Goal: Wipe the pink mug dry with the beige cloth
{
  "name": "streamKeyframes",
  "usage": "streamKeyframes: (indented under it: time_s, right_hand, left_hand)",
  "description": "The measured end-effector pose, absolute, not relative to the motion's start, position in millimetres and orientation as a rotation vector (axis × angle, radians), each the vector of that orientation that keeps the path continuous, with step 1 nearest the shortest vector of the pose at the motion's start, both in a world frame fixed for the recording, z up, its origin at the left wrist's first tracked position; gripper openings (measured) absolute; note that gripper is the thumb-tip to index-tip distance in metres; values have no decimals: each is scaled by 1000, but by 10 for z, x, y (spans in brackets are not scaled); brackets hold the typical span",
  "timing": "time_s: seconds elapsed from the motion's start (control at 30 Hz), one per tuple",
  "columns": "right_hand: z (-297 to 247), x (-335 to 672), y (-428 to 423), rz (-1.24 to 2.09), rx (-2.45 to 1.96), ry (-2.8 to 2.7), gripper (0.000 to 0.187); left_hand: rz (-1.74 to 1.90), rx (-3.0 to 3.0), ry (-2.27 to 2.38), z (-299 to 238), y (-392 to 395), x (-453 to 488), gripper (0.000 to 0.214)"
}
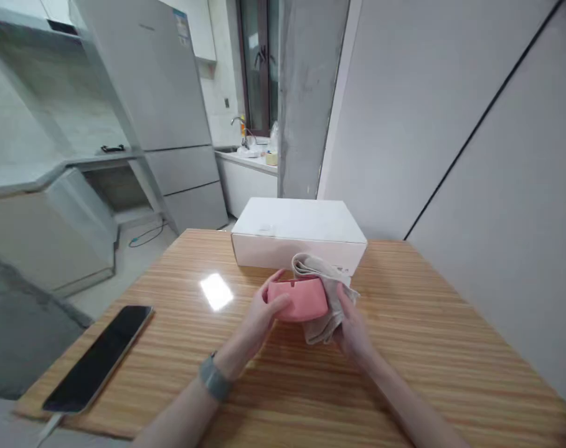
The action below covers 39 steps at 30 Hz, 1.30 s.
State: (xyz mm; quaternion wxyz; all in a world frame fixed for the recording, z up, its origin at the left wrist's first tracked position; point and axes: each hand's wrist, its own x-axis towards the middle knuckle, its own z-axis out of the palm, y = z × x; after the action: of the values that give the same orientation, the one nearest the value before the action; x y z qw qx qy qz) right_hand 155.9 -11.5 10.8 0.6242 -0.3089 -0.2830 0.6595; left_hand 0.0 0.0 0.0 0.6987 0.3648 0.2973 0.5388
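Observation:
My left hand (269,305) is closed on a pink case (301,300) shaped like a glasses case, its thumb on the front face. A small dark notch shows at the case's upper edge. My right hand (352,326) grips a folded beige cloth (327,314), with the thumb on top and the other fingers partly hidden under it. The cloth lies against the right end and back of the case. Both things are held above the wooden table (198,367), in front of a white box (296,249).
A black-screened phone (100,358) with a white cable (51,428) plugged in lies at the table's left edge. Beyond the table stand a tall grey fridge (156,87) and a sink counter (248,171). A white panelled wall (451,124) runs along the right side.

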Motion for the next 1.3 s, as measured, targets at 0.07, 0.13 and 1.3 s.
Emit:
streamKeyframes:
  time_s: [0.07,0.13,1.3]
  right_hand:
    - [93,1553,-127,1494,-733,-644,41]
    - [63,1549,-135,1477,-748,-645,44]
    - [-182,1536,-117,1323,-834,-737,45]
  left_hand:
    - [1252,849,749,-27,1,-4,92]
    - [1285,875,821,-51,0,-1,91]
    - [1305,1001,1000,8,7,-12,91]
